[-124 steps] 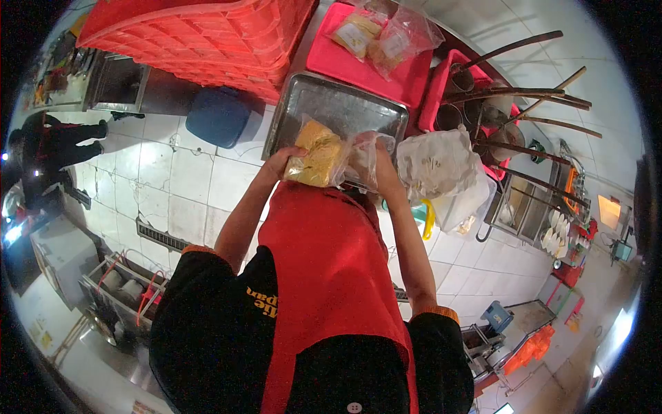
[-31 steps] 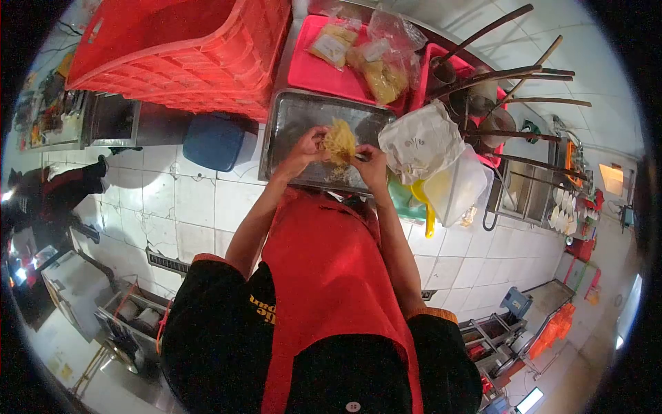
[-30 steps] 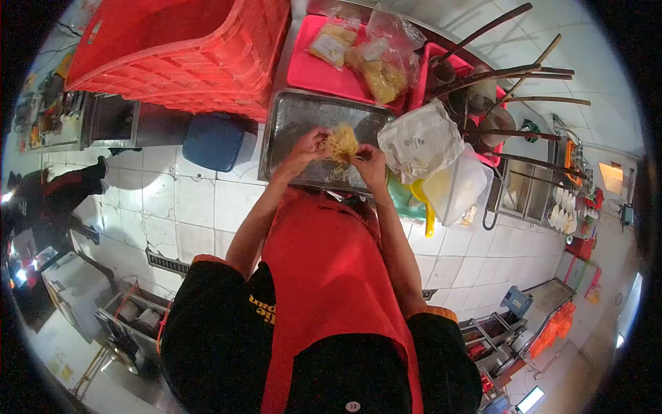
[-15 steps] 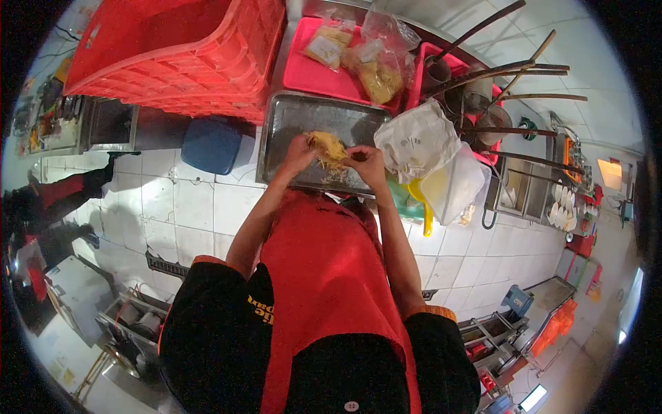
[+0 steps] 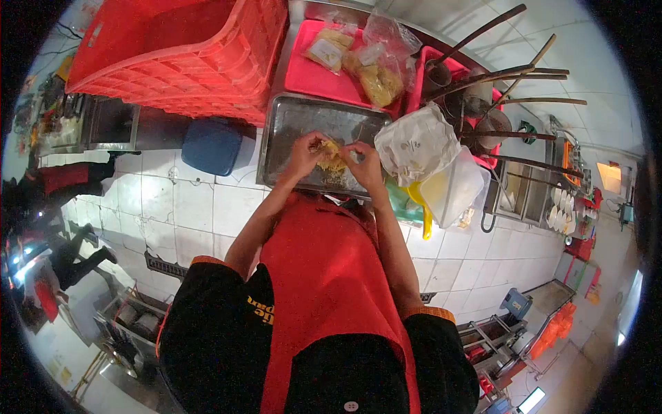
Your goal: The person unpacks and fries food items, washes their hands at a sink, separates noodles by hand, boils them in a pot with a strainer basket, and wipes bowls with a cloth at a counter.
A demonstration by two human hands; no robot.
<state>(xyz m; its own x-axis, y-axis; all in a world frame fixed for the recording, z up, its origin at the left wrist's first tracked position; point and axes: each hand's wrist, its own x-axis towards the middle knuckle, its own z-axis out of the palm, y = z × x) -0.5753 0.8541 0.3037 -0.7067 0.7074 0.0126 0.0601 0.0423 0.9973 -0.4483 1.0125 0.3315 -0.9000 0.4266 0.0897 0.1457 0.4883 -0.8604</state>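
Over the dark metal tray (image 5: 286, 134), my left hand (image 5: 305, 153) and my right hand (image 5: 361, 164) are close together, fingers pinched. Between them is a small yellow noodle clump (image 5: 330, 149), with both hands closed on it. Loose yellow crumbs (image 5: 335, 174) lie on the tray just below the clump. Behind the tray a pink tray (image 5: 301, 69) bears a labelled bag (image 5: 328, 50) and a second clear bag (image 5: 379, 81) with yellow contents. Right of my right hand sits a crumpled white paper (image 5: 417, 146) with writing on it.
Red crates (image 5: 238, 62) stand at the upper left, above a blue bin (image 5: 210, 145). Long-handled strainers (image 5: 493, 127) stick out to the right. A yellow handle (image 5: 426, 219) and a translucent container (image 5: 452, 190) are beside the paper. Another person (image 5: 65, 179) is at the far left.
The yellow bag held earlier is gone from my hands. The noodle clump between them has become smaller and lower, and more crumbs lie on the tray. The other person has shifted at the left.
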